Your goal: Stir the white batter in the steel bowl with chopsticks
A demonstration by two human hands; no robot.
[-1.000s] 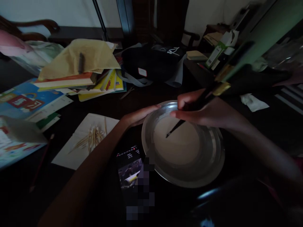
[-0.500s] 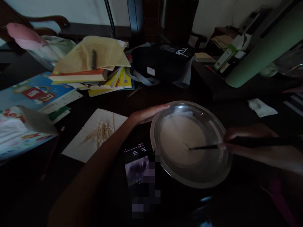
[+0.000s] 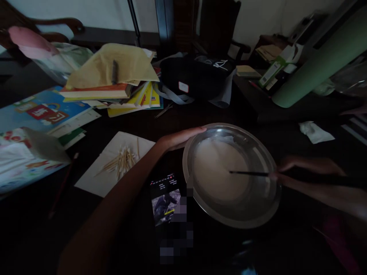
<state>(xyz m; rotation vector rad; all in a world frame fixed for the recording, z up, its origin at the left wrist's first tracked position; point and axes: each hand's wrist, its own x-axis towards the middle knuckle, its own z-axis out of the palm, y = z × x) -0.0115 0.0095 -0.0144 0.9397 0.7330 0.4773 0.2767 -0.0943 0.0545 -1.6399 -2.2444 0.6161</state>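
A round metal basin [image 3: 274, 198], tilted in view, contains a pale, creamy liquid [image 3: 219, 168]. My left hand [image 3: 182, 138] reaches to its far left rim, fingers stretched along the edge and the thumb hidden. From the right, my right hand [image 3: 309, 168] is closed around a thin dark stick [image 3: 252, 173], whose tip is over or in the liquid near the middle. Whether the stick is a brush cannot be made out in the dim light. Cotton swabs [image 3: 124, 162] lie in a heap on a white paper sheet [image 3: 96, 181] beyond my left forearm.
A lit phone [image 3: 166, 204] lies left of the basin. Behind are stacked books [image 3: 97, 91], a black bag [image 3: 195, 76] and scissors [image 3: 164, 110]. A tissue pack [image 3: 31, 160] stands at left; a crumpled tissue [image 3: 315, 131] and a green cylinder [image 3: 312, 65] are at right.
My right hand has shifted slightly right and the stick's tip has moved up in view within the basin. My left hand keeps its place. The phone's picture has changed.
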